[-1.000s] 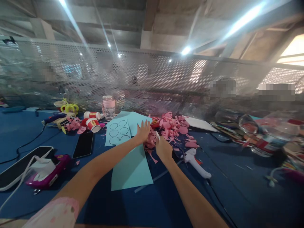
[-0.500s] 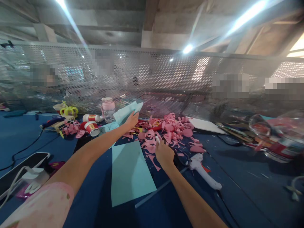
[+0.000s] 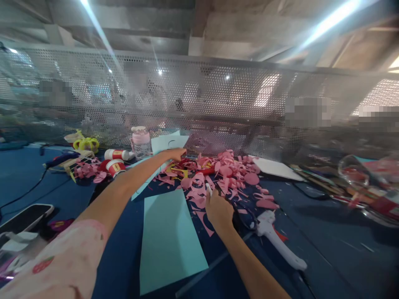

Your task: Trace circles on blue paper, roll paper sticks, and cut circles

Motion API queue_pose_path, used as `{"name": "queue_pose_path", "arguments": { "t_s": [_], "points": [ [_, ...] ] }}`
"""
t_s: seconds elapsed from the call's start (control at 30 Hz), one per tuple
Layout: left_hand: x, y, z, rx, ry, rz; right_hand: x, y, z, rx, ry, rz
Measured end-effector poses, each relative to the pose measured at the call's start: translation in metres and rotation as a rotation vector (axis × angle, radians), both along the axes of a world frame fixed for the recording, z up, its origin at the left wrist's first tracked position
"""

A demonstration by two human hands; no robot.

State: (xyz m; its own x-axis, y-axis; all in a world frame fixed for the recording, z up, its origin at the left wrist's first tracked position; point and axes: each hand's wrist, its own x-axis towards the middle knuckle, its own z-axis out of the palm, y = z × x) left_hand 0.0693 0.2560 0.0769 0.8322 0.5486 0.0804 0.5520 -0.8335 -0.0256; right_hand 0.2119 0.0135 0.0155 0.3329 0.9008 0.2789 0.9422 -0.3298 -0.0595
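My left hand (image 3: 176,154) reaches far forward and pinches the edge of some light blue paper sheets (image 3: 166,143), which stand tilted up off the table. My right hand (image 3: 218,209) is a closed fist at the near edge of a pile of pink paper scraps (image 3: 226,173). A small white tip (image 3: 208,189) sticks out of the top of that fist; I cannot tell what it is. Another light blue sheet (image 3: 168,241) lies flat on the blue table between my arms. Dark scissors (image 3: 246,214) lie just right of my right hand.
A white glue gun (image 3: 277,243) lies right of my right forearm. At the back left stand a pink-lidded bottle (image 3: 141,142) and red paper cups (image 3: 114,167). A phone (image 3: 26,216) lies at the left. A perforated metal screen (image 3: 218,108) closes the far edge, with cluttered things at the right.
My left hand went from lying flat on the circle-marked blue sheets to lifting them up and back. My right fist stayed by the pink scraps.
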Motion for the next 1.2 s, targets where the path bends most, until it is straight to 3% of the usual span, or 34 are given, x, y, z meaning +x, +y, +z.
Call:
{"name": "queue_pose_path", "arguments": {
  "t_s": [0.1, 0.23, 0.4, 0.57, 0.77, 0.93, 1.0, 1.07, 1.2],
  "points": [
    [-0.004, -0.010, 0.006, -0.081, 0.046, -0.128, -0.001, 0.000, 0.001, -0.017, 0.000, -0.010],
    [-0.009, -0.034, -0.003, -0.187, 0.126, -0.252, -0.001, 0.002, 0.000, -0.044, 0.012, -0.016],
    [-0.012, -0.053, -0.017, -0.123, 0.131, -0.256, -0.002, 0.002, 0.001, -0.038, 0.019, -0.025],
    [-0.013, -0.050, -0.013, -0.059, 0.112, -0.224, -0.002, 0.000, 0.004, -0.042, 0.035, -0.027],
    [-0.017, -0.048, 0.009, 0.054, -0.027, -0.145, -0.002, 0.001, 0.005, -0.007, 0.043, -0.007],
    [-0.002, -0.062, 0.048, 0.140, -0.213, -0.137, -0.004, 0.003, 0.003, 0.042, 0.063, 0.005],
    [0.009, -0.072, 0.066, 0.161, -0.386, -0.187, -0.003, 0.003, 0.001, 0.061, 0.062, 0.033],
    [0.019, -0.083, 0.083, 0.090, -0.693, -0.247, -0.002, 0.003, -0.001, 0.091, 0.053, 0.107],
    [0.025, -0.115, 0.094, -0.340, -1.407, -0.312, 0.003, 0.000, 0.002, 0.252, 0.170, 0.185]
  ]
}}
